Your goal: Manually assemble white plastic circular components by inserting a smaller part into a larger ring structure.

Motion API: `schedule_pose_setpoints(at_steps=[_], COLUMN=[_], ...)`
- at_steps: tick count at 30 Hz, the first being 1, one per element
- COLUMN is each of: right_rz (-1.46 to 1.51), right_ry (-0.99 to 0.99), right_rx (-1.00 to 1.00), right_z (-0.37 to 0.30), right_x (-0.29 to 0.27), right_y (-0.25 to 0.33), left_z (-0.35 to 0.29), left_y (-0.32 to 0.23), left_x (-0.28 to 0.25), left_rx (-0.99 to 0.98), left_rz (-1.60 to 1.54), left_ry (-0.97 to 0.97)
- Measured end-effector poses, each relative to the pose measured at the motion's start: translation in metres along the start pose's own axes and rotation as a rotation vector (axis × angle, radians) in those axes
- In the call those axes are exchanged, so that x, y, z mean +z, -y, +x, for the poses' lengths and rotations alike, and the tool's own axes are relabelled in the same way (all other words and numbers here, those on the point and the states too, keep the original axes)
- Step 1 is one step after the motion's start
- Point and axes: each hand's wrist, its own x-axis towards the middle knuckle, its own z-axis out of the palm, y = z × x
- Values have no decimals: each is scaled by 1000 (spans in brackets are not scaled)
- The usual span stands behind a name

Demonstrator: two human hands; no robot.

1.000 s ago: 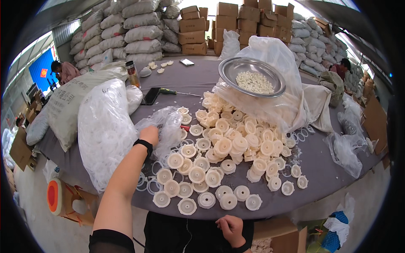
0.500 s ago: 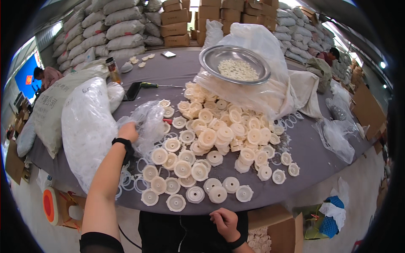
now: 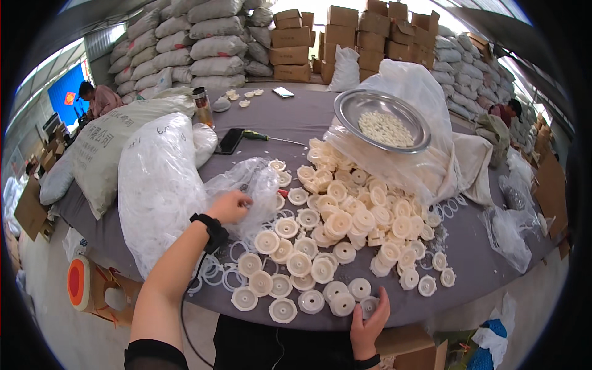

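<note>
My left hand (image 3: 230, 206) is at the crumpled clear plastic bag (image 3: 262, 176), its fingers curled together; whatever is between them is too small or hidden to make out. At the table's front edge, my right hand (image 3: 369, 324) has its thumb and fingers around a round white plastic part (image 3: 369, 306). Similar cream-white round parts (image 3: 339, 223) with notched rims form a large heap, with looser ones spread in front. Thin translucent rings (image 3: 211, 269) lie beside my left forearm, partly under the loose parts.
A steel bowl (image 3: 345, 126) of small cream pieces rests on a big plastic bag behind the heap. Full bags (image 3: 154, 179) stand at the left. A screwdriver (image 3: 256, 135), a phone (image 3: 229, 142) and a bottle (image 3: 202, 106) lie or stand further back. A cardboard box (image 3: 404, 339) sits below the edge.
My right hand has moved from beside my lap up to the table edge and around a round part. My left hand's fingers show more plainly at the bag. The whole view has shifted.
</note>
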Motion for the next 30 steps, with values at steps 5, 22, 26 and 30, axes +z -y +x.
schedule_pose_setpoints(at_steps=[5, 22, 26, 30], right_rz=[-11, -52, -28, -48], right_ry=[-5, -66, -65, -79], right_rx=[-61, -95, -88, -109], right_z=[-2, -4, -2, -4], right_x=[6, 11, 12, 11], right_y=[-1, -6, -4, -3], left_z=[-14, 4, -16, -21], left_y=[1, 1, -13, -19], left_x=[-6, -68, -64, -45], left_rx=[9, -28, 37, 252], left_rz=[-202, -111, -87, 77], left_ry=[293, -601, -740, -481])
